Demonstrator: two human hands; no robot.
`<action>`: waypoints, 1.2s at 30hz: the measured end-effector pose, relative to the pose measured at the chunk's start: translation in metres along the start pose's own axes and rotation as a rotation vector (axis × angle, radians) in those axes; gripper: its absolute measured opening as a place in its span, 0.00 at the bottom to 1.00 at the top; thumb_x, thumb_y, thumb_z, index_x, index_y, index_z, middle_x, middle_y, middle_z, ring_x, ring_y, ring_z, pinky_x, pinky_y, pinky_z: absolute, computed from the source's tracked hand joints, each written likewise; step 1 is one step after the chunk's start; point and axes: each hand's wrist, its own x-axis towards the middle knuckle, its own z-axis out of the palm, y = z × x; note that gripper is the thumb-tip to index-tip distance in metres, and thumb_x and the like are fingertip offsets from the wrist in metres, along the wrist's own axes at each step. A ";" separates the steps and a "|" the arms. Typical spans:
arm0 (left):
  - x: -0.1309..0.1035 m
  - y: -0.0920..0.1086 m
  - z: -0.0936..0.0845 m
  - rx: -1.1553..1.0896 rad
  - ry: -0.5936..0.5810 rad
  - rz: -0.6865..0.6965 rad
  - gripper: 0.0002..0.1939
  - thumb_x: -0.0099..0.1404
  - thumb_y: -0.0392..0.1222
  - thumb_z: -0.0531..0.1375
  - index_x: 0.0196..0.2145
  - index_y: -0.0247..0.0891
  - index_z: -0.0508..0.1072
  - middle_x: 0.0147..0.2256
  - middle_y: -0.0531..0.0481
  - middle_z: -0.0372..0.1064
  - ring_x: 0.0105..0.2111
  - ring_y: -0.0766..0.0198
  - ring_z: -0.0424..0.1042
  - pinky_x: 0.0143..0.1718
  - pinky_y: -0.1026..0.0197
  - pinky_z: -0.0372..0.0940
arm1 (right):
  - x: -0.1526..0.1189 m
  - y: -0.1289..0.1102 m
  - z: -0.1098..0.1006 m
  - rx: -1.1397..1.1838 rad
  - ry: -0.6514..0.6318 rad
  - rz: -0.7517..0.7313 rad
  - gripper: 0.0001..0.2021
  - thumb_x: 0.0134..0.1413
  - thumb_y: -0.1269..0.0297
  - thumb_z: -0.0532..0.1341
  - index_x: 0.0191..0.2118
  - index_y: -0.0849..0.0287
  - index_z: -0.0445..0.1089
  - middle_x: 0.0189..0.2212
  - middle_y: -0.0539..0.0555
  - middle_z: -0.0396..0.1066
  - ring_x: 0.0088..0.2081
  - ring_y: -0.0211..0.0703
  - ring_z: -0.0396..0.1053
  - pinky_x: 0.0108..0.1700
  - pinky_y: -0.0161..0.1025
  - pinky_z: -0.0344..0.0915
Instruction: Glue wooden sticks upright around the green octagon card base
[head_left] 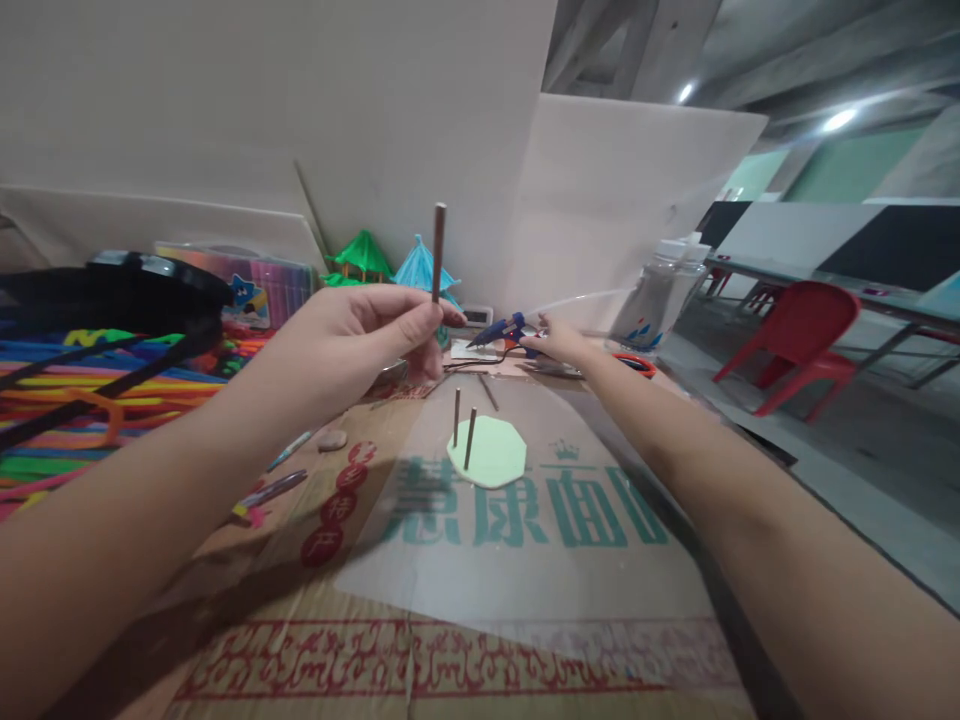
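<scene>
My left hand [375, 335] pinches a thin brown stick [439, 250] between thumb and fingers, holding it nearly upright above the table. At the back, my right hand [561, 342] has its fingers around the handle end of a blue hot glue gun [496, 332], whose dark nozzle points left over a small white card [466, 350]. Between my arms lies a pale green octagonal piece [499, 455]. Two short brown sticks [470, 440] stand upright near its left edge. Just behind it, another brown stick [488, 392] lies flat.
Printed cardboard [360, 640] with a clear sheet covers the table. Colourful pipe cleaners [67, 430] and marker pens [281, 290] fill the left. Green [362, 255] and blue [420, 265] model pavilions stand behind. Orange-handled scissors [636, 365] and a bottle [660, 295] are at right.
</scene>
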 end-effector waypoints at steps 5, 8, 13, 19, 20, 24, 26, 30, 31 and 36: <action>0.002 -0.007 -0.003 0.104 0.015 -0.066 0.20 0.66 0.59 0.63 0.33 0.39 0.81 0.27 0.48 0.73 0.30 0.61 0.75 0.24 0.67 0.63 | 0.008 -0.014 0.019 0.120 -0.035 -0.006 0.19 0.60 0.59 0.64 0.53 0.65 0.73 0.42 0.61 0.80 0.40 0.48 0.76 0.44 0.39 0.70; 0.008 -0.013 -0.002 -0.064 0.012 -0.070 0.15 0.64 0.53 0.66 0.35 0.37 0.80 0.29 0.48 0.76 0.30 0.62 0.75 0.29 0.65 0.68 | 0.006 -0.021 0.022 0.157 0.019 -0.001 0.15 0.59 0.63 0.64 0.49 0.67 0.75 0.38 0.61 0.80 0.38 0.48 0.75 0.42 0.40 0.69; 0.022 -0.026 -0.005 -0.417 0.014 -0.156 0.13 0.59 0.44 0.71 0.38 0.36 0.77 0.33 0.48 0.78 0.31 0.64 0.76 0.37 0.61 0.72 | -0.016 -0.027 0.004 0.263 0.157 -0.004 0.13 0.58 0.59 0.63 0.41 0.64 0.75 0.30 0.58 0.77 0.34 0.48 0.73 0.39 0.39 0.66; 0.033 -0.034 -0.008 -0.582 0.164 -0.278 0.15 0.61 0.47 0.71 0.28 0.33 0.75 0.28 0.49 0.74 0.27 0.69 0.72 0.33 0.66 0.70 | -0.075 -0.050 -0.028 0.523 0.228 -0.156 0.18 0.61 0.49 0.58 0.36 0.59 0.74 0.18 0.49 0.66 0.24 0.41 0.66 0.32 0.38 0.65; 0.033 -0.033 -0.007 -0.606 0.201 -0.308 0.14 0.61 0.46 0.71 0.28 0.33 0.74 0.26 0.50 0.73 0.25 0.70 0.71 0.31 0.67 0.70 | -0.084 -0.057 -0.031 0.636 0.217 -0.259 0.17 0.60 0.49 0.59 0.39 0.59 0.75 0.18 0.48 0.66 0.24 0.40 0.66 0.32 0.38 0.65; 0.032 -0.028 -0.001 -0.687 0.251 -0.391 0.10 0.67 0.38 0.66 0.29 0.32 0.74 0.25 0.51 0.72 0.22 0.72 0.70 0.26 0.71 0.69 | -0.114 -0.078 -0.039 0.788 0.148 -0.455 0.13 0.57 0.53 0.65 0.38 0.59 0.77 0.27 0.52 0.76 0.28 0.40 0.71 0.34 0.38 0.68; 0.030 -0.027 0.002 -0.712 0.234 -0.411 0.09 0.70 0.35 0.62 0.30 0.31 0.75 0.27 0.49 0.74 0.23 0.72 0.72 0.27 0.72 0.71 | -0.123 -0.084 -0.040 0.820 0.124 -0.467 0.12 0.55 0.54 0.67 0.35 0.59 0.77 0.32 0.55 0.79 0.29 0.40 0.73 0.33 0.38 0.69; 0.028 -0.025 0.006 -0.767 0.214 -0.432 0.10 0.72 0.33 0.59 0.33 0.30 0.76 0.29 0.47 0.76 0.25 0.71 0.76 0.28 0.71 0.73 | -0.131 -0.083 -0.041 0.832 0.100 -0.539 0.13 0.56 0.52 0.67 0.35 0.57 0.78 0.35 0.55 0.80 0.37 0.46 0.76 0.39 0.41 0.72; 0.027 -0.024 0.006 -0.781 0.211 -0.436 0.10 0.73 0.33 0.58 0.33 0.30 0.76 0.29 0.47 0.76 0.25 0.70 0.76 0.28 0.71 0.74 | -0.133 -0.082 -0.041 0.813 0.098 -0.565 0.13 0.57 0.51 0.66 0.36 0.56 0.78 0.36 0.55 0.80 0.39 0.47 0.76 0.42 0.42 0.72; 0.023 -0.020 0.007 -0.800 0.158 -0.410 0.11 0.73 0.33 0.58 0.31 0.32 0.74 0.28 0.47 0.76 0.24 0.71 0.75 0.28 0.71 0.73 | -0.137 -0.076 -0.041 0.741 0.139 -0.549 0.15 0.57 0.49 0.65 0.29 0.56 0.74 0.29 0.53 0.75 0.33 0.43 0.71 0.36 0.40 0.67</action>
